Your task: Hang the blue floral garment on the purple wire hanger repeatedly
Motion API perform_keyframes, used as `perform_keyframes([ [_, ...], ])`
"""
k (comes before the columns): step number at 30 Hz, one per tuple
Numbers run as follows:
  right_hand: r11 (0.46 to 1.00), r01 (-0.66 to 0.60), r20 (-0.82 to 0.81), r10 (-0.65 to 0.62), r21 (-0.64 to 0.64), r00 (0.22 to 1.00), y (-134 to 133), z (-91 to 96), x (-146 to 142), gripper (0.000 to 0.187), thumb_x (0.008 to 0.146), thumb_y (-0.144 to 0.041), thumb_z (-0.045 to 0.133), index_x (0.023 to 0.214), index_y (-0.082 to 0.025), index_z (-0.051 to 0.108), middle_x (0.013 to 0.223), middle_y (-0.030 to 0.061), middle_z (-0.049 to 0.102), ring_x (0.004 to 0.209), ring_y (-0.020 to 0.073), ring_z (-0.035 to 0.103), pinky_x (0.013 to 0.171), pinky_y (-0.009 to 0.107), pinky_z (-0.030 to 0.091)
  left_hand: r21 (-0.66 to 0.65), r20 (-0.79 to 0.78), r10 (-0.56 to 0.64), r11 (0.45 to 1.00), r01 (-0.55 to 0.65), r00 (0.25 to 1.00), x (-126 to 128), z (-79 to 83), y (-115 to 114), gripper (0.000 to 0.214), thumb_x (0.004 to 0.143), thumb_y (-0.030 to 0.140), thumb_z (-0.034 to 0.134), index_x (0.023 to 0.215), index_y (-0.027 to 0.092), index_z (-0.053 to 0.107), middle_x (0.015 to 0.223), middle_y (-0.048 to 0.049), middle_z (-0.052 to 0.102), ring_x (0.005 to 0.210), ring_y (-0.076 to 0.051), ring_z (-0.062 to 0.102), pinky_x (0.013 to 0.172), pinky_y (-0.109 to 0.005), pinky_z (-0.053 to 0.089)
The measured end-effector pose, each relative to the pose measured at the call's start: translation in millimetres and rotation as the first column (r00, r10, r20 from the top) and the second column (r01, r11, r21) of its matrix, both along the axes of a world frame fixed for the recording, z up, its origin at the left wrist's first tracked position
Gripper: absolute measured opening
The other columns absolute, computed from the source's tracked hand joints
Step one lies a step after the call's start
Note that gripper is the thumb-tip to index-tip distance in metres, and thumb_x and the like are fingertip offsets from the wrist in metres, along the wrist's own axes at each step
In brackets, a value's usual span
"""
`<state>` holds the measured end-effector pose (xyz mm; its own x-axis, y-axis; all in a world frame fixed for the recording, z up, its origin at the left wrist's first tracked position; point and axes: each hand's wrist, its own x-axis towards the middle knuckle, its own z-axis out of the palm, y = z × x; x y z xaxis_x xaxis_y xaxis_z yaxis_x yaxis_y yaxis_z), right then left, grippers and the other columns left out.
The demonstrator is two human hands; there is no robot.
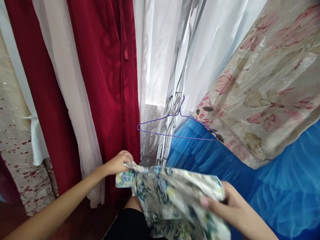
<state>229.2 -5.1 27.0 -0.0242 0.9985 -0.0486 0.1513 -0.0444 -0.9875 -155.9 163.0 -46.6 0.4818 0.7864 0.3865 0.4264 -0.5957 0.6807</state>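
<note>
I hold a blue-and-green floral garment (172, 196) spread between both hands at the bottom of the view. My left hand (118, 162) is closed in a pinch on its upper left corner. My right hand (228, 203) grips its right edge, thumb on top of the cloth. A thin purple wire hanger (175, 128) hangs bare just above the garment, hooked among clear plastic covers (178, 76).
Hanging clothes fill the view: dark red fabric (105, 76), white sheer fabric (67, 86), a beige sequinned dress (15, 146) at left, a pink-flowered beige garment (270, 83) at right, and blue tulle (275, 186) below it. My dark-clothed leg (127, 225) shows beneath the garment.
</note>
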Motion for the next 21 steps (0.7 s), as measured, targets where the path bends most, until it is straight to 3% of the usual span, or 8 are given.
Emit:
perform_keyframes([
  [3, 0.982, -0.064, 0.132, 0.041, 0.176, 0.99, 58, 12.1, 1, 0.032, 0.071, -0.039, 0.085, 0.091, -0.016, 0.079, 0.078, 0.0067, 0.074, 0.064, 0.0204, 0.06, 0.053, 0.027, 0.045, 0.052, -0.004, 0.089, 0.995, -0.089, 0.996, -20, 26.3, 30, 0.005, 0.064, 0.029, 0.081, 0.069, 0.028, 0.079, 0.085, -0.0049, 0.078, 0.092, -0.027, 0.069, 0.101, -0.036, 0.042],
  [7, 0.881, 0.112, 0.168, -0.21, 0.46, 0.963, 135, 9.7, 10, 0.054, 0.076, -0.039, 0.078, 0.125, -0.017, 0.072, 0.104, 0.0092, 0.076, 0.081, 0.0223, 0.064, 0.072, 0.032, 0.049, 0.211, -0.003, 0.117, 0.971, -0.114, 0.993, -19, 73.2, 52, 0.016, 0.077, 0.035, 0.075, 0.087, 0.023, 0.079, 0.108, -0.009, 0.076, 0.106, -0.028, 0.066, 0.1, -0.036, 0.045],
  [10, 0.816, 0.143, 0.264, -0.339, 0.56, 0.903, 172, -1.0, 13, 0.037, 0.081, -0.043, 0.07, 0.101, -0.013, 0.078, 0.089, 0.0088, 0.076, 0.075, 0.0224, 0.062, 0.072, 0.033, 0.046, 0.306, 0.052, 0.148, 0.939, -0.157, 0.988, -3, 104.4, 57, 0.017, 0.083, 0.034, 0.068, 0.086, 0.019, 0.074, 0.111, -0.0095, 0.074, 0.107, -0.027, 0.065, 0.098, -0.036, 0.046],
  [12, 0.806, 0.11, 0.311, -0.345, 0.582, 0.885, 182, -10.2, 7, 0.032, 0.084, -0.044, 0.065, 0.077, -0.014, 0.074, 0.067, 0.0049, 0.069, 0.063, 0.0195, 0.056, 0.063, 0.03, 0.04, 0.344, 0.058, 0.129, 0.928, -0.141, 0.99, 13, 119.6, 56, 0.016, 0.086, 0.031, 0.063, 0.081, 0.017, 0.069, 0.108, -0.0089, 0.073, 0.106, -0.026, 0.064, 0.095, -0.034, 0.047],
  [14, 0.804, 0.082, 0.324, -0.327, 0.589, 0.888, 180, -19.3, -5, 0.035, 0.088, -0.043, 0.06, 0.068, -0.016, 0.068, 0.058, 0.0008, 0.06, 0.057, 0.0162, 0.049, 0.058, 0.028, 0.035, 0.394, 0.016, 0.118, 0.912, -0.115, 0.993, 30, 130.6, 52, 0.012, 0.086, 0.025, 0.059, 0.078, 0.017, 0.064, 0.106, -0.0074, 0.072, 0.103, -0.025, 0.065, 0.093, -0.033, 0.047],
  [16, 0.809, 0.074, 0.304, -0.301, 0.583, 0.904, 170, -26.8, -17, 0.036, 0.09, -0.043, 0.058, 0.067, -0.017, 0.064, 0.057, -0.0015, 0.056, 0.055, 0.0142, 0.045, 0.055, 0.026, 0.032, 0.465, -0.068, 0.154, 0.879, -0.106, 0.986, 47, 138.3, 48, 0.007, 0.084, 0.02, 0.057, 0.085, 0.018, 0.063, 0.107, -0.0052, 0.071, 0.099, -0.023, 0.065, 0.092, -0.033, 0.047],
  [19, 0.815, 0.057, 0.264, -0.252, 0.577, 0.931, 149, -32.9, -25, 0.033, 0.092, -0.039, 0.055, 0.071, -0.017, 0.065, 0.061, -0.0013, 0.057, 0.057, 0.0141, 0.046, 0.056, 0.025, 0.034, 0.546, -0.143, 0.208, 0.832, -0.099, 0.968, 69, 143.9, 44, 0.027, 0.084, 0.018, 0.056, 0.11, 0.023, 0.063, 0.115, -0.0036, 0.069, 0.1, -0.023, 0.065, 0.09, -0.034, 0.048],
  [21, 0.775, 0.063, 0.251, -0.279, 0.628, 0.927, 136, -33.8, -19, 0.023, 0.09, -0.032, 0.056, 0.088, -0.017, 0.072, 0.068, 0.0, 0.061, 0.061, 0.0159, 0.051, 0.06, 0.026, 0.039, 0.588, -0.084, 0.228, 0.797, -0.136, 0.97, 80, 143.1, 44, 0.036, 0.086, 0.019, 0.057, 0.122, 0.024, 0.059, 0.124, -0.0055, 0.064, 0.105, -0.024, 0.064, 0.09, -0.034, 0.049],
])
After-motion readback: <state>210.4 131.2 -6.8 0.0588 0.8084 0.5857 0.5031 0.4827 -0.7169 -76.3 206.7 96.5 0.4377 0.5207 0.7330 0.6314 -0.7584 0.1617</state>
